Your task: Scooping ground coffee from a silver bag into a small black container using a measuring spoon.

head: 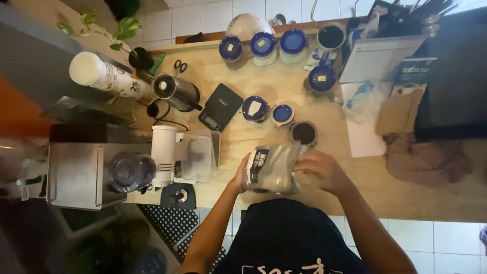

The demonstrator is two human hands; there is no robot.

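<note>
I hold a grey and black foil bag (272,168) over the near edge of a wooden counter (284,86). My left hand (242,175) grips the bag's left side. My right hand (322,170) grips its right side near the top. Just beyond the bag stands an open glass jar (304,133) with dark contents. Its blue lid (282,114) lies beside it, next to a closed blue-lidded jar (254,108).
A black digital scale (219,106), a metal kettle (176,92), a white grinder (164,152) and a clear plastic tub (199,156) stand to the left. Several blue-lidded jars (263,46) line the back. Papers, a notepad (378,58) and a brown cloth (425,160) lie to the right.
</note>
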